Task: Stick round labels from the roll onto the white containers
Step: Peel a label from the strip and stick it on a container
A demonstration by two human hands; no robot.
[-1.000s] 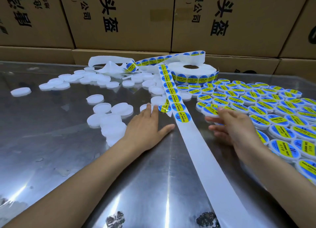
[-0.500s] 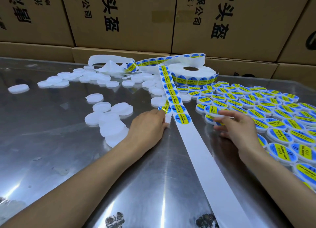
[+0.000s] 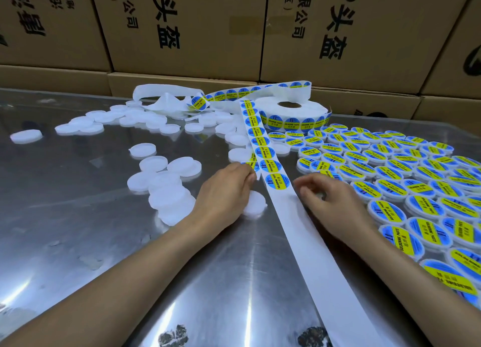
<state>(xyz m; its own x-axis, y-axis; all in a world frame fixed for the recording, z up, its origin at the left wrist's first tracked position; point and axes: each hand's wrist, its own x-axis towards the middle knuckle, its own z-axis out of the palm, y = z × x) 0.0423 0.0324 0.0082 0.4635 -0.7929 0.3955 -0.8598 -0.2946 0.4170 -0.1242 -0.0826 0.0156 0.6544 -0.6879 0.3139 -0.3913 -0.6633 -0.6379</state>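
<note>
My left hand lies just left of the label strip, fingers curled, holding a plain white container that shows under its thumb side. A half-peeled label sticks up from the strip's edge at its fingertips. On the other side of the bare backing paper, my right hand hovers with loosely curled fingers, and I see nothing in it. The last label on the strip lies between the two hands. The label roll stands behind.
Several labelled containers cover the metal table on the right. Plain white containers lie left of my left hand and at the back left. Cardboard boxes wall off the back. Loose backing paper is heaped behind.
My left hand went forward to the strip's edge, curled its fingers and drew a white container back. My right hand left the labelled containers and moved left to the strip.
</note>
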